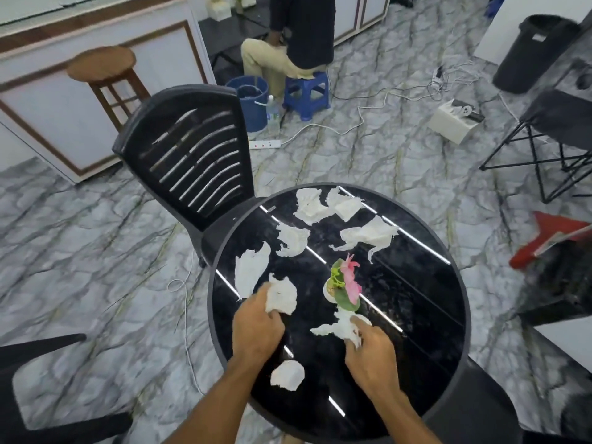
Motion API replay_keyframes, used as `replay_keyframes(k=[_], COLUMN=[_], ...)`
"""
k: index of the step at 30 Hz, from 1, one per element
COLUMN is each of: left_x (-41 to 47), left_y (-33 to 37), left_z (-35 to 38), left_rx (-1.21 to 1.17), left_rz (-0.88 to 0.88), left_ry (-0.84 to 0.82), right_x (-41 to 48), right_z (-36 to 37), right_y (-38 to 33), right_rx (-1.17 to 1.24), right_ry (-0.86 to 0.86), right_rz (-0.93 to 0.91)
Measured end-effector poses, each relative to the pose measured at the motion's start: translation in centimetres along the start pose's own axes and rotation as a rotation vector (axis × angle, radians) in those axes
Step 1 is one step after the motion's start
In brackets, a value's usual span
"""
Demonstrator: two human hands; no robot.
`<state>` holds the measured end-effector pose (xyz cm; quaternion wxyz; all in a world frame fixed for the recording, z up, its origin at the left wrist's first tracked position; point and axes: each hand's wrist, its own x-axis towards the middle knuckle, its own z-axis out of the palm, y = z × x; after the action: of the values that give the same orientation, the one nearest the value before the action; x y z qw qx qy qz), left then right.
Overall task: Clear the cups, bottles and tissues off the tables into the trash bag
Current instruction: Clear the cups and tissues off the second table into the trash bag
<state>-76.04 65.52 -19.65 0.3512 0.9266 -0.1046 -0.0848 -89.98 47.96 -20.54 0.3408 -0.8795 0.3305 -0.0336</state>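
Left hand (256,328) grips a crumpled tissue (283,294) near the round table's (448,363) left edge; right hand (371,350) pinches a torn tissue (336,325), long axis running left-right, near the centre. A small flower pot (344,283) stands just behind it. Loose tissues (312,205) crowd the far edge; a black chair (189,155) blocks the far-left side.

Round glossy black table (426,302), strewn with crumpled white tissues (312,205), small pink-flowered pot (344,283) near its middle.

hands (256,328) (both) seemingly gripping tissues (283,296), table (416,315)
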Motion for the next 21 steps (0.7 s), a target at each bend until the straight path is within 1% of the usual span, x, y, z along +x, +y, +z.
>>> replay_keyframes(k=[2, 4, 5, 7, 9, 11, 13, 15, 17, 18, 20, 21], left_x=[1.7, 3.1, 3.5, 3.5, 2.8, 1.7, 0.3, -1.0, -2.0, -2.4, -3.3, -3.8], left_y=[-0.2, -1.2, -1.9, -3.0, -3.3, -2.9, -2.5, -2.1, -1.6, -1.4, -0.7, -0.3], left_z=[-1.3, -1.5, -1.2, -0.5, 0.0, 0.2, 0.2, 0.0, -0.2, -0.3, -0.4, -0.3], left_rx=[0.014, 0.155, 0.221, 0.298, 0.285, 0.245, 0.196, 0.168, 0.131, 0.117, 0.098, 0.091], left_rz=[-0.080, -0.149, -0.150, -0.063, 0.010, 0.033, 0.029, 0.006, -0.012, -0.008, 0.006, 0.024], left_ry=[-0.015, -0.095, -0.137, -0.170, -0.164, -0.182, -0.203, -0.232, -0.268, -0.278, -0.299, -0.308], right_x=[-1.6, -2.6, -3.0, -3.7, -4.7, -5.6, -6.0, -5.8, -5.4, -5.1, -4.6, -4.4], right_z=[1.3, 2.7, 3.3, 4.6, 5.6, 6.4, 6.8, 7.2, 7.2, 7.0, 6.2, 5.7], right_y=[-0.5, -0.8, -1.0, -1.7, -2.9, -3.8, -4.4, -4.3, -3.5, -3.1, -1.8, -1.0], right_rx=[-0.102, -0.138, -0.128, -0.076, -0.064, -0.132, -0.226, -0.246, -0.143, -0.096, 0.017, 0.041], right_ry=[0.018, -0.003, -0.008, -0.021, -0.098, -0.163, -0.192, -0.168, -0.116, -0.107, -0.067, -0.040], right_rz=[-0.122, -0.241, -0.265, -0.284, -0.268, -0.260, -0.315, -0.364, -0.337, -0.289, -0.127, -0.075])
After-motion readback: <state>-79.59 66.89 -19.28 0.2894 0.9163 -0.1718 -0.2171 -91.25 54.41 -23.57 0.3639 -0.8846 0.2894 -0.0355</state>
